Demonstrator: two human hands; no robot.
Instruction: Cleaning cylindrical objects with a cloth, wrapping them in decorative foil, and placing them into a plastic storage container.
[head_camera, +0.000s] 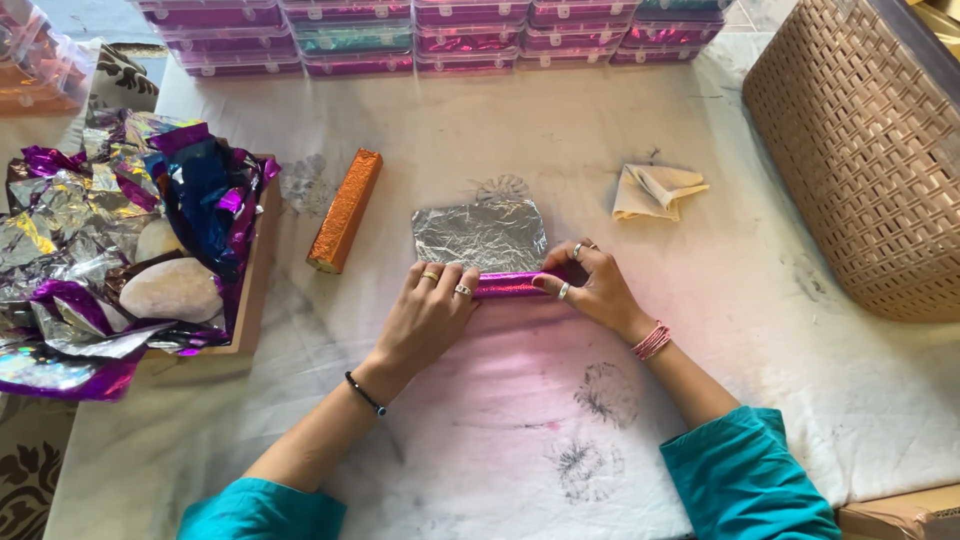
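Observation:
A long bar wrapped in shiny magenta foil (508, 286) lies across the white cloth in front of me. Its foil sheet (480, 234) spreads out beyond it, silver side up. My left hand (428, 312) presses on the bar's left end, fingers curled over it. My right hand (592, 283) grips the right end, thumb and fingers pinching the foil. An orange foil-wrapped bar (344, 210) lies apart, to the upper left.
A tray (255, 290) at left holds crumpled foils and pale stones (172, 289). Stacked clear boxes of foil (440, 38) line the far edge. A woven basket (865, 150) stands at right, with a folded cream cloth (654, 190) next to it.

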